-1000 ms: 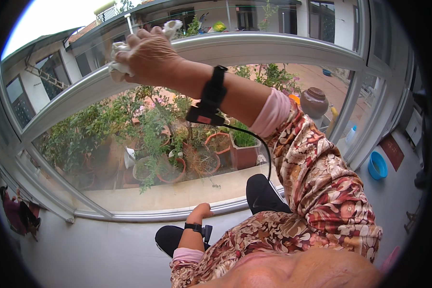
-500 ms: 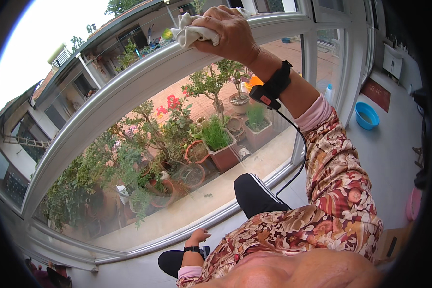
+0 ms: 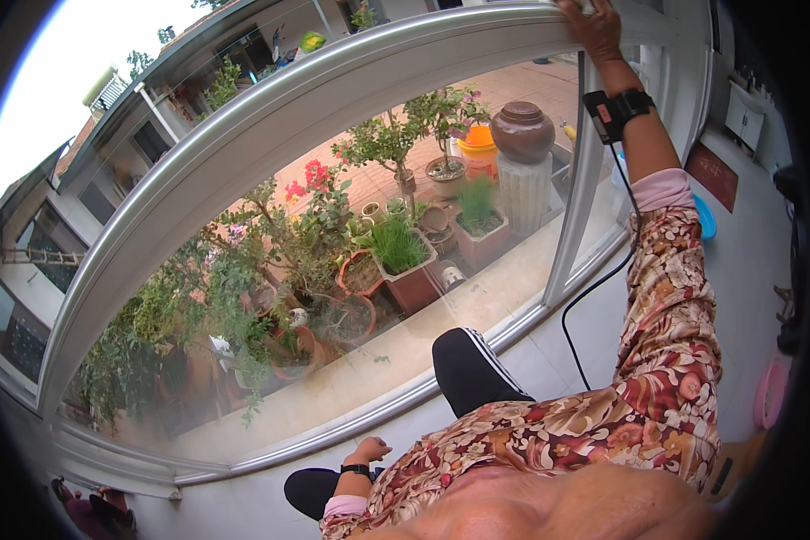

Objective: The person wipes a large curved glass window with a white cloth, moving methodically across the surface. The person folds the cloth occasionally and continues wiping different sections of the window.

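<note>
My right hand (image 3: 596, 34) is raised to the top corner of the window's white frame rail (image 3: 333, 67), at the upper edge of view. Its fingers are bent over a whitish cloth (image 3: 588, 7), pressed to the rail; the hand and the picture's edge hide most of the cloth. A black strap with a small box (image 3: 619, 112) sits on that wrist, a cable trailing down from it. Low in the view, my left hand (image 3: 372, 448) hovers by my dark-trousered knee (image 3: 310, 493). Its fingers are curled in, with nothing seen in them.
Behind the large glass pane stand potted plants (image 3: 400, 247), an orange bucket (image 3: 479, 151) and a brown jar (image 3: 523, 131) on a pale pedestal. An upright frame post (image 3: 578, 198) divides the panes. To the right, a blue basin (image 3: 706, 218) is partly hidden by my sleeve.
My right hand has slid the cloth rightward along the rail to its upper right corner. The arm no longer covers the jar and bucket outside. My left hand has barely moved.
</note>
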Demonstrator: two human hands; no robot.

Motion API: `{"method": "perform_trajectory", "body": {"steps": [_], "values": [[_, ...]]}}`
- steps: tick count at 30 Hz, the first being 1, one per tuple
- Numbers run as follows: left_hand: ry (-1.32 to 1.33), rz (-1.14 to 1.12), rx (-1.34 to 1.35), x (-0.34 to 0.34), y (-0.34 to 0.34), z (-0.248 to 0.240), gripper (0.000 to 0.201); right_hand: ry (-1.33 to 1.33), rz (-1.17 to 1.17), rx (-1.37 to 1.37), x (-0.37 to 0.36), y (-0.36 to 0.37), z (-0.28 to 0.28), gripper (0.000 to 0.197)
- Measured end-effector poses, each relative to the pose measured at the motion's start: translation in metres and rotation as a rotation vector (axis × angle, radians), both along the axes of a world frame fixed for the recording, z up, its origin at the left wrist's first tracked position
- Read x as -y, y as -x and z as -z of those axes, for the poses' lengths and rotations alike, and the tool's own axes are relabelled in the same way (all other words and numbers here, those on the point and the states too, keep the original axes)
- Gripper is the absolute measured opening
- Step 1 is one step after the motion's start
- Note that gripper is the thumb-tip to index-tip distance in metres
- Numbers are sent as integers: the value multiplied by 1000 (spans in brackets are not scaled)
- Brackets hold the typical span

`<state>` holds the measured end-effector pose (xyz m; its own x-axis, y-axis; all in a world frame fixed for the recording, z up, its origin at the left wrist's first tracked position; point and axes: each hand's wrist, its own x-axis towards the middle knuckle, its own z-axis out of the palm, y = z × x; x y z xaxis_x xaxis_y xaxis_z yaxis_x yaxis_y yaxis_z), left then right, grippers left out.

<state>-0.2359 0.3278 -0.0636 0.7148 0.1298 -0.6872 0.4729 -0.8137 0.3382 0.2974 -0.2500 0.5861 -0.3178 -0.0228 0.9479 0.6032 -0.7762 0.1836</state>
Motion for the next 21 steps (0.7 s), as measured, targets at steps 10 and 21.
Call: {"method": "perform_trajectory", "body": {"steps": [10, 21], "values": [[-4, 53, 89, -17, -14, 6, 54, 91, 622, 11, -4, 16, 0, 28], [-60, 133, 285, 18, -23, -63, 42, 296, -145, 12, -246, 212, -23, 29]]}}
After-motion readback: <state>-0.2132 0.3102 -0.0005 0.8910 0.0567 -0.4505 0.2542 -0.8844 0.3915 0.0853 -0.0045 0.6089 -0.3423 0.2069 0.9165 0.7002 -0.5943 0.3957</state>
